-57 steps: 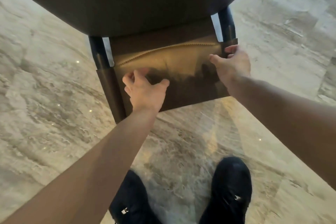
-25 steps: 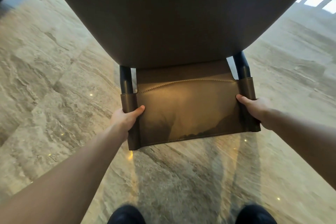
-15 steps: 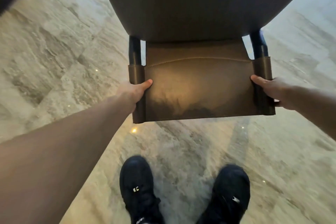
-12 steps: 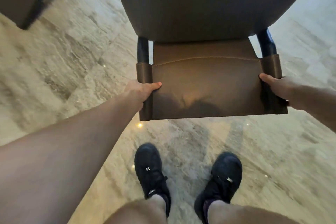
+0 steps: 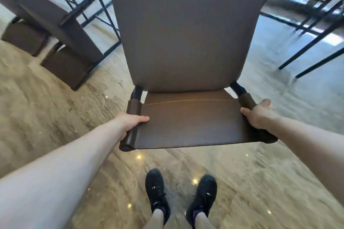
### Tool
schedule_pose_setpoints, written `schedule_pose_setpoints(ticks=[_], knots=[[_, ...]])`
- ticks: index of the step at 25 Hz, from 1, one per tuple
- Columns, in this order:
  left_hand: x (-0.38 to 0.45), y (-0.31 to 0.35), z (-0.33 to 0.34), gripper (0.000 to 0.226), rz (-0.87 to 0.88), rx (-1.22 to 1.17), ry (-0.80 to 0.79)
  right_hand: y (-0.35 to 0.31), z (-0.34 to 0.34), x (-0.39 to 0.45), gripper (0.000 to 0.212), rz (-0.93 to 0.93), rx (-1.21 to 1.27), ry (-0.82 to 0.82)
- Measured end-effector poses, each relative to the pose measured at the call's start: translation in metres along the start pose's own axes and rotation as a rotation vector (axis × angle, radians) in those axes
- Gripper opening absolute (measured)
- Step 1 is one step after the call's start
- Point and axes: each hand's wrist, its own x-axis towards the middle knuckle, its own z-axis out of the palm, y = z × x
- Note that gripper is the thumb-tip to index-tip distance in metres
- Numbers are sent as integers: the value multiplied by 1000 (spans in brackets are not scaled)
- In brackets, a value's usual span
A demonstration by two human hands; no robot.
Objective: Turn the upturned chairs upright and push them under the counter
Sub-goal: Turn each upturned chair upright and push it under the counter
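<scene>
A brown leather chair (image 5: 188, 29) fills the middle of the view, its grey-brown seat stretching away from me and its low backrest (image 5: 189, 122) nearest me. My left hand (image 5: 130, 121) grips the backrest's left post, thumb lying on the leather panel. My right hand (image 5: 257, 115) grips the right post, thumb on the panel's edge. The chair's legs are hidden below the seat. The counter cannot be made out for certain.
Dark brown chairs with thin black legs (image 5: 55, 24) stand at the upper left. More thin black legs (image 5: 314, 50) cross the upper right. The polished marble floor (image 5: 55, 113) lies all round. My black shoes (image 5: 180, 191) stand behind the chair.
The view has lifted and the chair has moved forward with me, bringing other chairs and black legs into sight at both upper corners. Both hands keep their grip on the backrest posts.
</scene>
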Motion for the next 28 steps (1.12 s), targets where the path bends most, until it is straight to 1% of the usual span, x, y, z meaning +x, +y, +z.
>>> schedule_pose_setpoints(ticks=[3,5,6,7,9,11,14,16,18,20,22,24,26,28], knots=[[-40,49,-30,38,4,88,4,-25,-53,-27,51,-173,-67,54],[-61,76,-45,36,-19,177,-20,-42,-81,-41,32,-249,-130,72],[-72,91,-54,37,-22,232,-25,-53,-95,-50,26,-275,-155,76],[-81,104,-63,39,-4,294,-12,-64,-108,-58,24,-296,-175,72],[-96,132,-85,54,78,390,65,-87,-130,-75,30,-323,-205,58],[-107,162,-110,70,178,398,134,-114,-150,-85,29,-328,-226,64],[-119,197,-136,81,376,414,197,-153,-176,-92,32,-300,-276,74],[-122,220,-148,76,476,355,220,-179,-192,-95,35,-287,-322,95],[-120,246,-153,71,542,311,210,-198,-208,-91,33,-268,-283,141],[-115,266,-157,70,627,398,230,-216,-223,-86,25,-267,-224,224],[-110,281,-158,59,737,497,312,-234,-236,-83,23,-287,-191,357],[-103,298,-154,42,808,598,490,-253,-235,-81,36,-394,-207,521],[-98,317,-148,34,840,671,664,-272,-223,-81,49,-622,-184,598],[-93,335,-149,33,890,696,712,-288,-211,-82,50,-812,-181,639]])
